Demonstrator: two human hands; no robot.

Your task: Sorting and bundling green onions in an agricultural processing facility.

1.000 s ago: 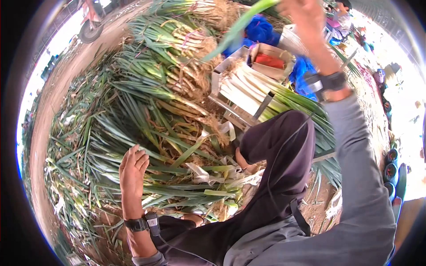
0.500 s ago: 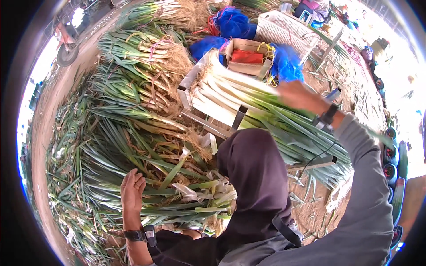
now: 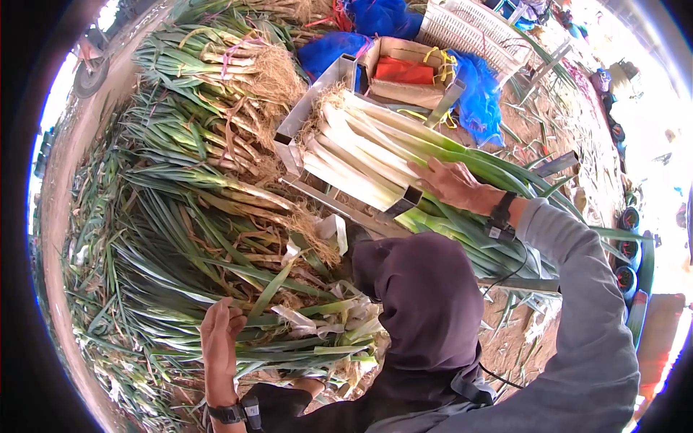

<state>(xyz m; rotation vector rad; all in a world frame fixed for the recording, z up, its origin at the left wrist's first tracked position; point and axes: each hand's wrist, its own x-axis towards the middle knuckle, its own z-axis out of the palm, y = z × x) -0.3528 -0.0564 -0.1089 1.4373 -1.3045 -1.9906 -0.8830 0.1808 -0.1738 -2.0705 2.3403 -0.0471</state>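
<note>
My right hand [image 3: 453, 186] rests on a bundle of leeks [image 3: 364, 148], fingers apart, about where the white stems turn green. The leeks lie in a metal frame [image 3: 333, 206] with upright posts, their roots against its left end and leaves trailing right. My left hand [image 3: 220, 330] is at the lower left, over the near leaves of a leek pile [image 3: 180, 278]. Its fingers are curled in, and the palm side is hidden, so whatever it may hold does not show. Pale loose leaf pieces [image 3: 303, 321] lie to its right.
Tied leek bunches [image 3: 231, 61] are heaped along the left. Behind the frame are a cardboard box [image 3: 401, 92] with a red packet, blue netting [image 3: 476, 94] and a white plastic crate [image 3: 473, 36]. A dark hood [image 3: 426, 299] covers the lower middle. Leaf scraps litter the ground.
My right hand has come down and left onto the leeks from a blurred, higher position. The left hand stays curled, slightly lower in the picture. The view has shifted a little.
</note>
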